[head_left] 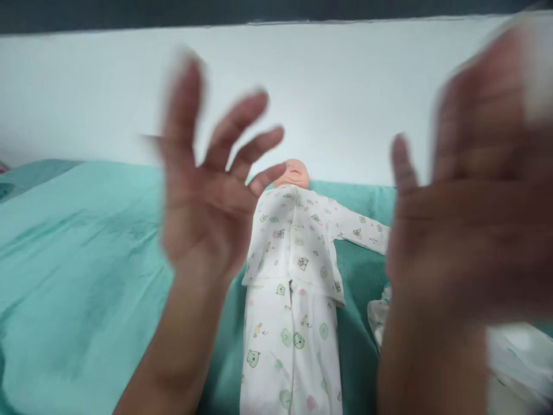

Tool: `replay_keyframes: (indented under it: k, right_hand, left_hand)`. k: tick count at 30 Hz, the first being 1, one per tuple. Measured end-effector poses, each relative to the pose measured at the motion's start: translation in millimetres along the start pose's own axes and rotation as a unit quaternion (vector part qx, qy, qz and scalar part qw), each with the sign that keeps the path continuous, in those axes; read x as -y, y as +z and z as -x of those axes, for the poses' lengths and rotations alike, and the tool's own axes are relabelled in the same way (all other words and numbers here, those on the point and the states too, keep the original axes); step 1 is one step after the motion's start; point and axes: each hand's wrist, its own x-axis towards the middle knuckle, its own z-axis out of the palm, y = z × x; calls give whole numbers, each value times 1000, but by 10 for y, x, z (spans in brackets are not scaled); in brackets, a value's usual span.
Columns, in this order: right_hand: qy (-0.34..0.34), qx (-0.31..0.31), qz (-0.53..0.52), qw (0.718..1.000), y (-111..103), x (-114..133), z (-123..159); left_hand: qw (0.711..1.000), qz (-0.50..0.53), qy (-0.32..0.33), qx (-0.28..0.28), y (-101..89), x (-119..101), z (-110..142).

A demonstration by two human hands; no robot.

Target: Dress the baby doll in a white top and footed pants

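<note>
A baby doll [298,173] lies on its back in the middle, dressed in a white printed top [311,242] and matching trousers [294,351]. One sleeve stretches out to the right. My left hand [211,202] is raised, palm showing and fingers spread, with nothing in it; it covers part of the doll's head and its other sleeve. On the right, my right hand [470,230] is also up in the air, close to the camera and blurred. Its thumb-side digit stands apart from the other fingers, and no object shows in it.
A green cloth [86,276] covers the surface under the doll, with wrinkles at the left. White crumpled items with printed marks [518,357] lie at the lower right, partly behind my right arm. A white wall [345,104] rises behind.
</note>
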Motion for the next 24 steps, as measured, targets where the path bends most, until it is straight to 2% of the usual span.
replay_keyframes:
  k: [1, 3, 6, 8, 10, 17, 24]
  right_hand:
    - [-7, -40, -51, 998, 93, -71, -5]
    - [48, -86, -80, 992, 266, -321, 1]
    - [113, -29, -24, 993, 426, -792, 67]
    - [134, 15, 20, 991, 470, -1032, 123]
    - [141, 44, 53, 988, 488, -1168, 159]
    - [126, 121, 100, 980, 510, -1203, 118]
    - [171, 72, 89, 979, 526, -1158, 109]
  left_hand:
    - [999, 39, 19, 27, 109, 134, -54]
    - [998, 23, -22, 58, 249, 452, -126]
    - [990, -33, -103, 89, 291, 843, -147]
    - [984, -72, -119, 115, 271, 955, -138]
    - [981, -103, -104, 130, 263, 979, -132]
    - [973, -184, -48, 133, 317, 1024, -136]
    - [972, -184, -42, 144, 288, 1070, -128]
